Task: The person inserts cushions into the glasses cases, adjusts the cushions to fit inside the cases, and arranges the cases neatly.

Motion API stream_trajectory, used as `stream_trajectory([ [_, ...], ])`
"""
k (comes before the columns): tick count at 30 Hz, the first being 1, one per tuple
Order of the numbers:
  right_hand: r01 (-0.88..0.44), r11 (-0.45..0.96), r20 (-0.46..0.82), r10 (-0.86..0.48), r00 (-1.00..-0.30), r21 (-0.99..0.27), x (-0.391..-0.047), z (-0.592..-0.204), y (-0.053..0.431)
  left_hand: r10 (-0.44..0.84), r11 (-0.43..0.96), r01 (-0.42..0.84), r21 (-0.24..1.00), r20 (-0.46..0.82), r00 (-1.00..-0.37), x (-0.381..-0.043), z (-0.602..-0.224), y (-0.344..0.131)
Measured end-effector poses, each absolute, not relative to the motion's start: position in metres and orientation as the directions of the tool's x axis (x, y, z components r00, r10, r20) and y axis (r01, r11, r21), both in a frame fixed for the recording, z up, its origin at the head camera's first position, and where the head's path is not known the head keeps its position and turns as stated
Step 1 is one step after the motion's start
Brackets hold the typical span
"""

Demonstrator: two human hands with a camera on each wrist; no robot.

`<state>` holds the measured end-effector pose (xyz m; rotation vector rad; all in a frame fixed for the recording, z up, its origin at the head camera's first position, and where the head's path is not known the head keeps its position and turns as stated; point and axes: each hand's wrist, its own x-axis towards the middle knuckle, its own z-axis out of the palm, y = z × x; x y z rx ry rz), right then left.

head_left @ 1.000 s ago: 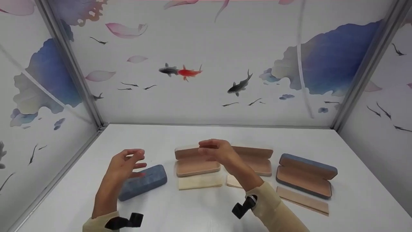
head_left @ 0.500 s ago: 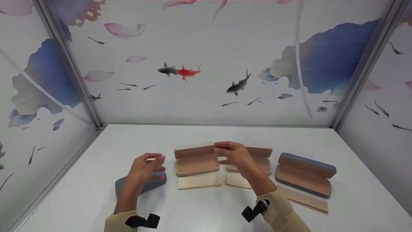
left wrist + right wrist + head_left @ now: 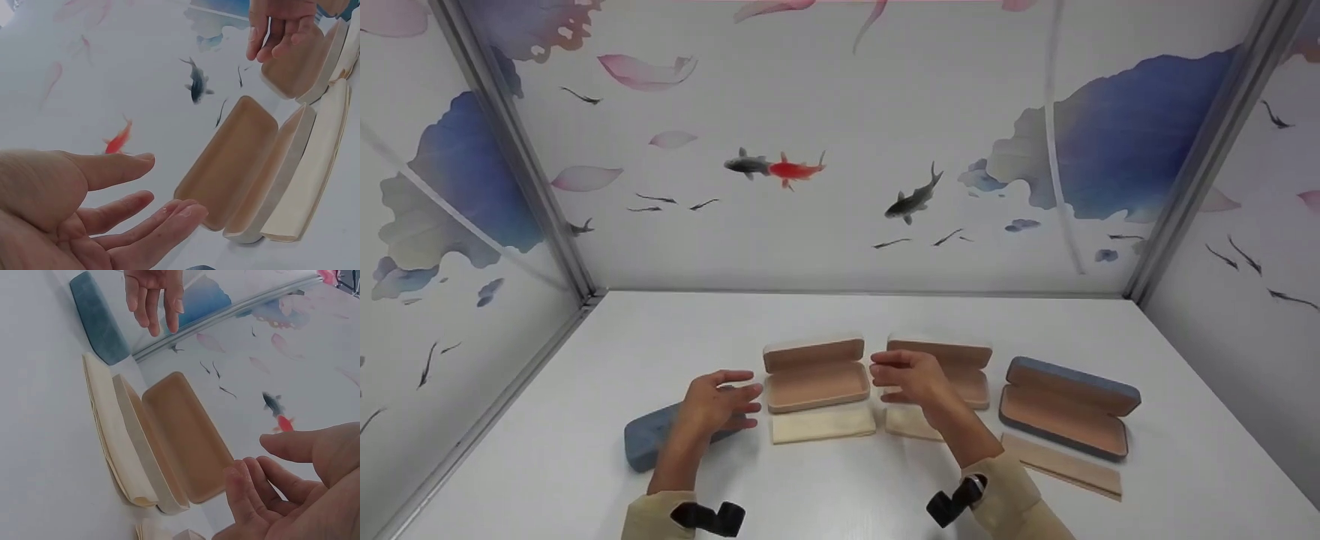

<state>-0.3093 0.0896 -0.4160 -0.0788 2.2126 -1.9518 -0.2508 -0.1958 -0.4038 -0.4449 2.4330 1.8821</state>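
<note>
In the head view my left hand (image 3: 718, 409) hovers over the right end of a closed blue glasses case (image 3: 649, 435), hiding part of it. Its fingers are extended and hold nothing. My right hand (image 3: 913, 379) is raised in front of an open whitish glasses case (image 3: 973, 386), fingers loosely extended, also without anything in them. Between the hands stands another open whitish case (image 3: 817, 388) with a tan lining. A folded cream cloth (image 3: 823, 426) lies in front of it. Both wrist views show the fingers apart from the cases.
An open blue case (image 3: 1065, 424) stands at the right, with a folded beige cloth (image 3: 1069, 469) in front. Another cream cloth (image 3: 911, 422) lies partly behind my right wrist. White printed panels (image 3: 825, 247) enclose the table's back and sides.
My left hand has moved right across the closed blue case. The right hand has moved right and slightly down, away from the left whitish case. Cases and cloths stay put.
</note>
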Motion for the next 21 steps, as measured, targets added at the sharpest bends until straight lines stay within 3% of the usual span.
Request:
stream_trajectory([
  [21,0.154,0.305,-0.203,-0.135,-0.97,-0.94,-0.308,-0.446,0.079,-0.249,0.351,-0.282,0.893,-0.201,-0.947,-0.253,-0.434,-0.181],
])
